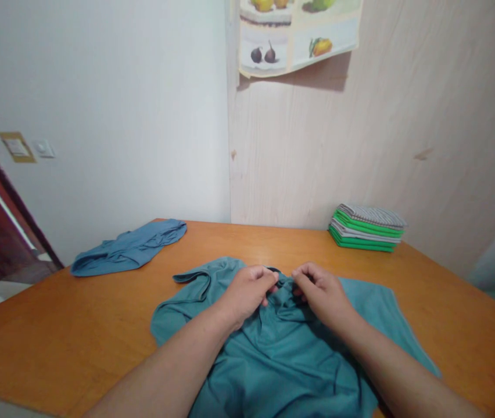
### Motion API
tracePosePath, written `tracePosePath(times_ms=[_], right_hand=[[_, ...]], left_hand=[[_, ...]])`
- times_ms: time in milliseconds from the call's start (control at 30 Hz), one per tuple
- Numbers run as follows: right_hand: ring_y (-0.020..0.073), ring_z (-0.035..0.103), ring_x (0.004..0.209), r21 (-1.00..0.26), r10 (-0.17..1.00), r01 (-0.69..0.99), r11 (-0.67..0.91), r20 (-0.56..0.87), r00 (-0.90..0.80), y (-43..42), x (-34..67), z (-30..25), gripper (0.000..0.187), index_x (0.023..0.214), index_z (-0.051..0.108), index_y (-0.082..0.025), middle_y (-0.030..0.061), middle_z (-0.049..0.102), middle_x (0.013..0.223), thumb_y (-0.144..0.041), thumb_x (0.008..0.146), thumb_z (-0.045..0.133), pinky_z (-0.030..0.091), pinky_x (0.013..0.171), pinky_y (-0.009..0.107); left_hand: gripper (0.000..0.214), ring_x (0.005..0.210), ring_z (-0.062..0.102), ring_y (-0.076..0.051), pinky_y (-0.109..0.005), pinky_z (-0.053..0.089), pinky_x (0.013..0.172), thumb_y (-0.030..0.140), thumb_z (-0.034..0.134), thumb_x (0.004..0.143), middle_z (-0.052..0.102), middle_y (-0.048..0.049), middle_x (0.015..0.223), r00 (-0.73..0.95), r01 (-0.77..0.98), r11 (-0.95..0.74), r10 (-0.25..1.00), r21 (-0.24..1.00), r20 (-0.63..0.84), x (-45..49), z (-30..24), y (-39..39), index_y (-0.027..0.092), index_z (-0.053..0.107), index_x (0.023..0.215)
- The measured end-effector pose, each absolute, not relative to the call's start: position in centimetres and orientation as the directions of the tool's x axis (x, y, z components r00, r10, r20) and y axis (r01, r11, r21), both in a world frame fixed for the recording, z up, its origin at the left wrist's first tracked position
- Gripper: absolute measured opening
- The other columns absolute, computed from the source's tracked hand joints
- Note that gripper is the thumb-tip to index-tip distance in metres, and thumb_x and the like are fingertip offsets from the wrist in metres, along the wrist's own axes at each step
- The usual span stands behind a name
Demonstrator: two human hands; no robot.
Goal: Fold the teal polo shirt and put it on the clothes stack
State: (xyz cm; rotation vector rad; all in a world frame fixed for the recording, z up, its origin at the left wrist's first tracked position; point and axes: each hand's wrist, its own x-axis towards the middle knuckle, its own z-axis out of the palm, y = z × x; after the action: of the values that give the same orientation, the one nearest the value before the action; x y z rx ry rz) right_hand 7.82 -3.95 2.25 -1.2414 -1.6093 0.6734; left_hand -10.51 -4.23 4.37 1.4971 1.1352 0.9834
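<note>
A teal garment (273, 360), perhaps a shirt, lies rumpled over the front middle of the table, with one sleeve-like opening spread to the left. At its gathered far edge my left hand (254, 287) pinches the fabric between thumb and fingers. Just to the right, my right hand (317, 287) is closed on the same bunched edge, a small gap away from the left. A dark strip, maybe the inside of a collar, shows between the two hands. The fingertips are partly hidden by the hands and folds.
On the orange-brown table (112, 325), a crumpled blue garment (129, 247) lies at the back left. A stack of folded green and grey striped cloths (367, 227) stands at the back right. Behind the table rises a wall with a fruit poster (300, 38).
</note>
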Motion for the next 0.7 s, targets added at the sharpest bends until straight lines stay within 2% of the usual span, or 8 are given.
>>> tracePosePath(times_ms=[67,233,333,433,567,700], right_hand=[[0.0159,0.055,0.062,-0.861,0.926,0.39,0.327,0.374,0.049,-3.6,8.3,2.3,0.032,0.077,0.061,-0.02,0.0,0.06,0.065,-0.049,0.088,0.053,0.041,0.058,0.027],[0.0171,0.056,0.068,-0.87,0.895,0.373,0.324,0.41,0.179,-3.0,9.4,2.3,0.036,0.078,0.063,-0.02,0.0022,0.064,0.074,-0.053,0.089,0.052,0.042,0.063,0.028],[0.0159,0.054,0.064,-0.877,0.879,0.368,0.309,0.411,0.242,-3.0,9.7,2.7,0.037,0.076,0.062,-0.021,0.0007,0.062,0.069,-0.053,0.089,0.051,0.041,0.061,0.027],[0.0145,0.051,0.059,-0.875,0.865,0.376,0.305,0.42,0.275,-3.1,9.9,3.1,0.037,0.074,0.061,-0.021,-0.002,0.057,0.06,-0.052,0.09,0.051,0.039,0.059,0.026],[0.0149,0.051,0.056,-0.878,0.843,0.376,0.296,0.425,0.329,-2.6,10.7,3.0,0.037,0.08,0.065,-0.02,-0.0041,0.052,0.053,-0.054,0.088,0.052,0.039,0.056,0.026],[0.0172,0.055,0.062,-0.852,0.815,0.445,0.275,0.452,0.362,-1.5,12.2,2.6,0.041,0.08,0.066,-0.019,-0.0014,0.058,0.059,-0.056,0.087,0.049,0.041,0.06,0.027]], left_hand=[[0.027,0.05,0.049,-0.009,-0.022,0.037,0.05,0.042,0.057,0.084,0.066,-0.0011,0.078,0.163,0.181,-0.1,0.984,0.978,0.071,-10.8,4.1,-3.8,0.016,0.064,0.081],[0.021,0.055,0.051,-0.01,-0.022,0.039,0.054,0.036,0.056,0.084,0.064,0.0001,0.076,0.005,0.183,-0.124,0.992,0.975,0.125,-11.3,3.4,-2.7,0.017,0.063,0.082],[0.017,0.064,0.055,-0.013,-0.022,0.042,0.059,0.034,0.057,0.082,0.064,-0.0003,0.079,-0.055,0.181,-0.17,0.982,0.969,0.183,-11.5,3.0,-2.3,0.018,0.064,0.084],[0.02,0.078,0.06,-0.016,-0.024,0.045,0.069,0.034,0.058,0.084,0.067,-0.0025,0.089,-0.095,0.24,-0.255,0.954,0.937,0.284,-11.7,2.6,-1.8,0.019,0.066,0.094],[0.023,0.091,0.061,-0.018,-0.026,0.044,0.08,0.036,0.055,0.089,0.069,-0.0042,0.099,0.001,0.388,-0.386,0.908,0.837,0.418,-12.2,2.0,-1.1,0.02,0.068,0.098],[0.041,0.07,0.056,-0.016,-0.025,0.039,0.064,0.047,0.044,0.095,0.064,-0.0007,0.073,0.193,0.548,-0.451,0.888,0.704,0.418,-12.6,1.3,-0.6,0.019,0.064,0.074]])
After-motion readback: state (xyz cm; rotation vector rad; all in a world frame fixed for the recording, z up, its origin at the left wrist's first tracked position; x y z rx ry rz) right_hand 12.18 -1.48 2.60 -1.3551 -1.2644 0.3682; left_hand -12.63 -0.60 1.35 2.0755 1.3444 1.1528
